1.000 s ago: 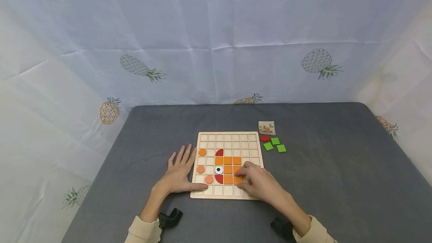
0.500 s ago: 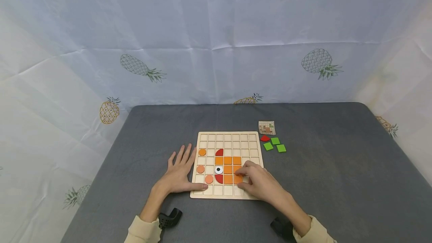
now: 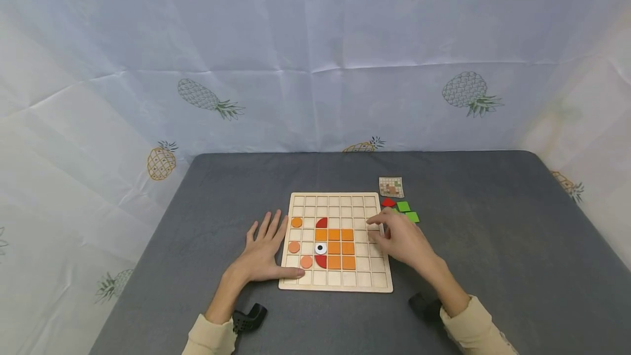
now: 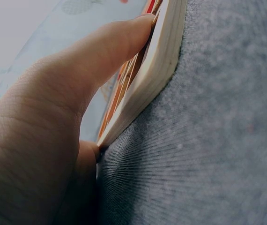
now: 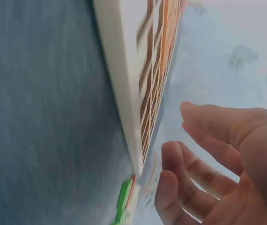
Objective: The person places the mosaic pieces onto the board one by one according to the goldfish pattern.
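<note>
A wooden grid board lies on the table with orange square tiles, red quarter-round tiles, peach discs and a white eye disc set in its cells. My left hand is spread at the board's left side, its thumb resting on the near left corner; the left wrist view shows that thumb over the rim. Over the board's right edge hovers my right hand, holding nothing; in the right wrist view its thumb and loosely bent fingers are apart.
Beyond the right hand lie green square tiles, partly hidden by it, and a red tile. A small pattern card sits behind them. A pineapple-print cloth hangs behind the grey table.
My right hand has left the orange tile at the lower right of the block and moved right and away from me, toward the green tiles. The left hand stays in place.
</note>
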A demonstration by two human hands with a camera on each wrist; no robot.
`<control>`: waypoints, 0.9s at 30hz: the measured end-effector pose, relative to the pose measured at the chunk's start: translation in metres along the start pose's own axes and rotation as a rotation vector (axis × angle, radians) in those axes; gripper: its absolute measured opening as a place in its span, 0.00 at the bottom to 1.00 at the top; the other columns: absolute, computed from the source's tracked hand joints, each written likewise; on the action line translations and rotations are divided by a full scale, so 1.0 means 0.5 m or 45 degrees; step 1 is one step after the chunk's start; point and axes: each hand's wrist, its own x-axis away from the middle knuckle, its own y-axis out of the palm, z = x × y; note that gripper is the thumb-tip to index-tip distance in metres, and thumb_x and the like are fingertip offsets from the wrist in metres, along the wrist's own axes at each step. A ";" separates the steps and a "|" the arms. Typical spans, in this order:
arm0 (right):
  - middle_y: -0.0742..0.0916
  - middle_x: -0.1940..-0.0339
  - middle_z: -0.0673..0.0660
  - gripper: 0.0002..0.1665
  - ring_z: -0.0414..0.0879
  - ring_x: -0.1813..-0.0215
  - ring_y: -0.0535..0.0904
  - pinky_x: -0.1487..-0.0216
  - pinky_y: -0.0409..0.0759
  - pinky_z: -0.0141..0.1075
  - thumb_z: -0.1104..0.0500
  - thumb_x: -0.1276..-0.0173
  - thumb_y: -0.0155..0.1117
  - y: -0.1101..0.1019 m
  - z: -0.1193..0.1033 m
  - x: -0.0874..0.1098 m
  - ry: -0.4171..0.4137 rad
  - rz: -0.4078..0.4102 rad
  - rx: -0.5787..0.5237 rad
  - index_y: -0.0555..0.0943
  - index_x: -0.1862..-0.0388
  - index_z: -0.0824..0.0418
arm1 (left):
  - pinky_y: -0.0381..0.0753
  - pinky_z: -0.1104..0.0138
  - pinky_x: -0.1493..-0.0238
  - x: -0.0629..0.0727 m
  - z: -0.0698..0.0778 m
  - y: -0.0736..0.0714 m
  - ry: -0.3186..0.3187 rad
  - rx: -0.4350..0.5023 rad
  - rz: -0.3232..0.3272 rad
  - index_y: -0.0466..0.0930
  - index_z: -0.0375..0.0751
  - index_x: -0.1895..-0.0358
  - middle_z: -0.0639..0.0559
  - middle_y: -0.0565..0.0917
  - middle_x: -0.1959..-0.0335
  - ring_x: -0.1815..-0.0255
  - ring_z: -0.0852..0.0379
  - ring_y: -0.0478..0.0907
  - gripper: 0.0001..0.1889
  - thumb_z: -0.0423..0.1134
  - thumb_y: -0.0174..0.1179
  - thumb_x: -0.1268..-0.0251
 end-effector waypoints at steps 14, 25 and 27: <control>0.82 0.28 0.77 0.17 0.77 0.29 0.80 0.42 0.84 0.73 0.66 0.28 0.72 -0.032 0.063 -0.075 0.089 0.079 0.198 0.89 0.42 0.69 | 0.32 0.27 0.15 -0.001 0.002 0.000 -0.005 -0.007 -0.014 0.41 0.37 0.10 0.33 0.38 0.08 0.07 0.29 0.32 0.73 0.73 0.72 0.49; 0.79 0.24 0.76 0.23 0.77 0.28 0.78 0.46 0.86 0.68 0.63 0.26 0.71 -0.038 0.081 -0.095 0.216 -0.080 0.238 0.86 0.34 0.69 | 0.33 0.27 0.16 -0.001 0.001 0.001 -0.001 -0.004 -0.003 0.42 0.36 0.10 0.33 0.39 0.08 0.07 0.28 0.32 0.73 0.73 0.72 0.50; 0.82 0.27 0.75 0.23 0.75 0.30 0.81 0.46 0.87 0.66 0.63 0.26 0.71 -0.036 0.082 -0.098 0.216 -0.076 0.233 0.87 0.35 0.69 | 0.33 0.27 0.16 0.000 0.001 0.001 0.001 -0.005 0.000 0.42 0.36 0.10 0.32 0.39 0.08 0.07 0.28 0.33 0.73 0.73 0.73 0.50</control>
